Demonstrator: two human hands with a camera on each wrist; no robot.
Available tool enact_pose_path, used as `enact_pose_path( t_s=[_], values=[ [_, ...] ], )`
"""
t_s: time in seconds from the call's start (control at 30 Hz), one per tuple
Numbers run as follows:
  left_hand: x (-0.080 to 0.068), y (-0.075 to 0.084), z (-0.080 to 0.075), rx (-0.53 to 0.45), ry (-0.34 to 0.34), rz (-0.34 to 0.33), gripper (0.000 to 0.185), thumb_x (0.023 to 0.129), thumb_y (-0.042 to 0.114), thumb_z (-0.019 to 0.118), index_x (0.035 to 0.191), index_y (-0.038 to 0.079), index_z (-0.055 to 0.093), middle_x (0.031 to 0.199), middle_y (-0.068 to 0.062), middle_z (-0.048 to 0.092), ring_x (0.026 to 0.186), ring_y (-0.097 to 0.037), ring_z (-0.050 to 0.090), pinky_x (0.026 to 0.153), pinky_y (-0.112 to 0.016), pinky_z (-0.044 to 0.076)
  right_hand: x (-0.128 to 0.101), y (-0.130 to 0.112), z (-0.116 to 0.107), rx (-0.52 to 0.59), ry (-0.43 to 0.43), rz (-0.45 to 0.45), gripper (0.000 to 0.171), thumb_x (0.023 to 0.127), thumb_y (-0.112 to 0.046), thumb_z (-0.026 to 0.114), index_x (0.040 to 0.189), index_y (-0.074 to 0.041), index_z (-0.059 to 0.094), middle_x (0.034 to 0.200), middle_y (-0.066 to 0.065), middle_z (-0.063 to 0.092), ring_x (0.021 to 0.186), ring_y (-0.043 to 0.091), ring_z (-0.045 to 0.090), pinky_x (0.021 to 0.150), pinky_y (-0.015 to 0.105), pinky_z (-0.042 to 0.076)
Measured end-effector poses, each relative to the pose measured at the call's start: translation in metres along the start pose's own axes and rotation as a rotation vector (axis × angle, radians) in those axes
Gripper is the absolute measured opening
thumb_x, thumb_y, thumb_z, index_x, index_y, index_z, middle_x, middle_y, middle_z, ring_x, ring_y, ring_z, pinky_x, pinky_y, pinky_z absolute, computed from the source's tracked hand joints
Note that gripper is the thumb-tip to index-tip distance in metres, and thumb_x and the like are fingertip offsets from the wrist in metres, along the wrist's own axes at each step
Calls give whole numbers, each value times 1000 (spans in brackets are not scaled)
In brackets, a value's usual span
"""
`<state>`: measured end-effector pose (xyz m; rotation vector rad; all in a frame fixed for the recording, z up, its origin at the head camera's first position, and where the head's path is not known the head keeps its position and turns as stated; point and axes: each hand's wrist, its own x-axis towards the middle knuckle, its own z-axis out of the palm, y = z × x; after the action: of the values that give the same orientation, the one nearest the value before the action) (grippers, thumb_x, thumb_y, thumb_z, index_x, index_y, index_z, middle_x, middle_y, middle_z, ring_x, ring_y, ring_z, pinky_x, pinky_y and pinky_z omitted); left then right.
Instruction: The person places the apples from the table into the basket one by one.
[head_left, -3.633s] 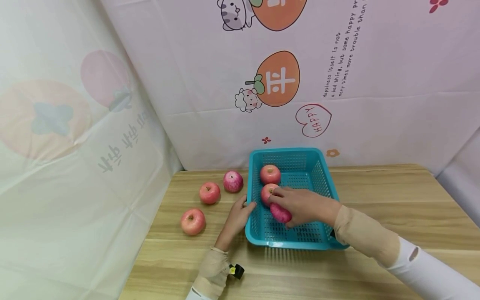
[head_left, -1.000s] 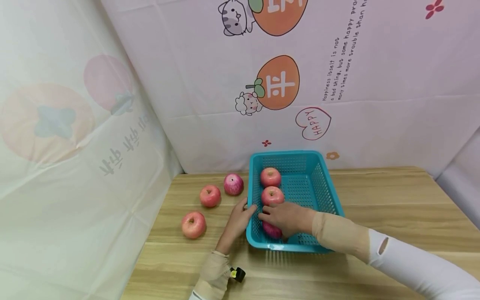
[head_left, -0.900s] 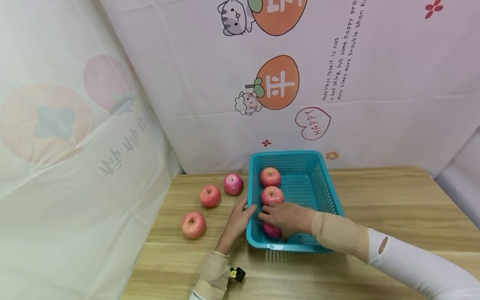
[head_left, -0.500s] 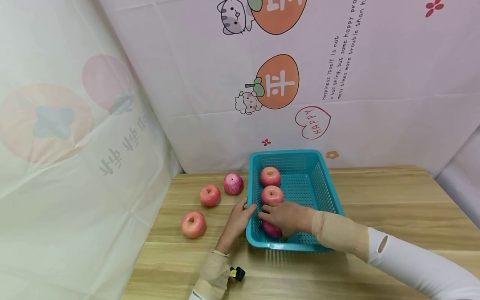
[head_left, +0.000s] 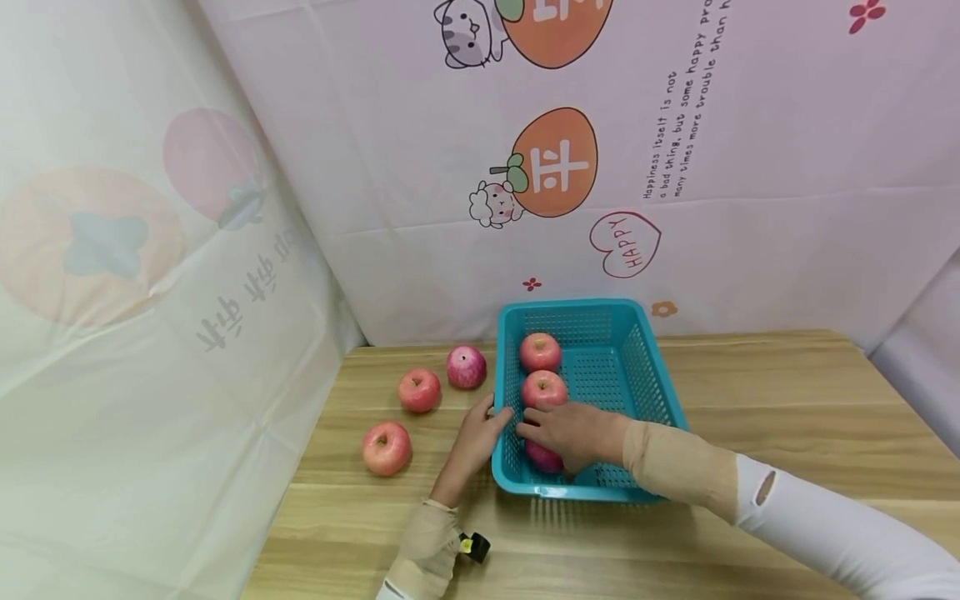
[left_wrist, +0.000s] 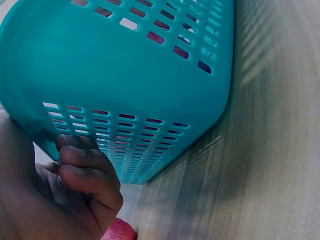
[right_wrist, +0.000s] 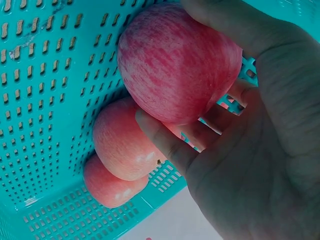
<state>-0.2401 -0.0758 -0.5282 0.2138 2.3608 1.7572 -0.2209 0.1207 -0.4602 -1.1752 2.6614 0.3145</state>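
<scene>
A turquoise plastic basket (head_left: pixel 663 379) stands on the table, with two light red apples, the far apple (head_left: pixel 541 352) and the middle apple (head_left: pixel 544 388), along its left side. At the front left inside it, my right hand (head_left: pixel 573 433) holds a dark pink apple (head_left: pixel 543 457), partly hidden from above. In the right wrist view my thumb and fingers lie around this dark pink apple (right_wrist: pixel 175 65), in line with the other two. My left hand (head_left: pixel 474 433) grips the basket's left rim, thumb over the edge and fingers curled against the outer wall, as the left wrist view shows.
Left of the basket on the wooden table (head_left: pixel 787 417) lie a dark pink apple (head_left: pixel 466 367), a red apple (head_left: pixel 419 390) and a lighter apple (head_left: pixel 386 448). A printed cloth (head_left: pixel 420 275) hangs behind the table. A small black device (head_left: pixel 475 547) sits at my left wrist.
Since the oldest frame, my right hand has brought the dark pink apple toward the basket's front left corner. Over the last second both hands have stayed in place.
</scene>
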Motion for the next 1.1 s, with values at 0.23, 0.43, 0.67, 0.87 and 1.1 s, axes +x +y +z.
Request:
enact_pose_path(
  t_s=[0.23,0.43,0.67,0.87,1.1],
  values=[
    [0,1,1,3,3,0,41,107,29,54,142,10,63,132,-17,70,98,-25,74,78,-41,65,-2,2,-2,11,18,-13,83,74,-43,98,141,-25,53,136,2,60,120,18,60,102,41,60],
    [-1,1,0,-11,-4,8,40,108,29,55,143,10,63,133,-17,69,98,-25,74,78,-40,65,-4,3,-5,50,35,-14,80,76,-44,97,140,-24,53,136,2,60,121,19,61,98,44,62],
    [-2,1,1,0,2,12,38,107,28,55,140,10,65,132,-16,70,98,-25,74,79,-40,64,-12,10,-15,111,52,-11,83,79,-41,94,148,-21,51,141,3,59,116,20,63,95,43,63],
    [0,0,2,-16,10,-3,39,108,27,54,141,8,63,128,-20,71,97,-27,76,80,-41,65,-21,20,-24,160,83,-5,87,80,-42,93,152,-20,51,148,6,56,121,25,63,96,47,63],
    [-1,2,1,-25,7,17,40,107,25,55,141,4,63,126,-24,72,97,-28,75,81,-39,64,-32,29,-28,191,68,33,87,80,-42,94,153,-18,51,155,10,55,141,35,55,105,53,58]
  ],
)
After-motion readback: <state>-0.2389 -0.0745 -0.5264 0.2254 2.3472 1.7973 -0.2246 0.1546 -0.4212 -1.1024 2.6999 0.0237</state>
